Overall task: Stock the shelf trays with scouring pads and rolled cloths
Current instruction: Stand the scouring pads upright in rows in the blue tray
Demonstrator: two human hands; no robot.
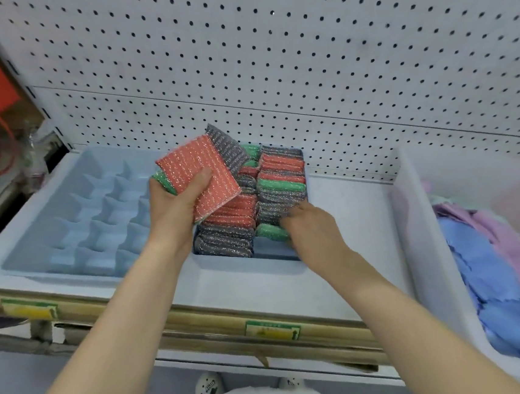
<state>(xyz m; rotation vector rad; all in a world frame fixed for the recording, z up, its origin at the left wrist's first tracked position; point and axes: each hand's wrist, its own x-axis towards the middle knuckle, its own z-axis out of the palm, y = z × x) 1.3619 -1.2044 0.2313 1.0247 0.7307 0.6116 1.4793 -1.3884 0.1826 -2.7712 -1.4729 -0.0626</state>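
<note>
My left hand (177, 204) grips a small stack of scouring pads (199, 177), a red one on top with green and grey ones behind it, held above the left side of a blue tray (277, 254). That tray holds two rows of red, green and grey scouring pads (279, 179) standing on edge. My right hand (309, 227) reaches into the tray's right row, its fingers on a green pad (270, 231) at the row's near end; the grip is blurred.
A blue divided tray (74, 227) with several small compartments lies on the white shelf (350, 220) to the left. A white bin (428, 244) at the right holds blue and purple cloths (494, 269). White pegboard (270, 53) backs the shelf. Price labels sit on the shelf's front rail.
</note>
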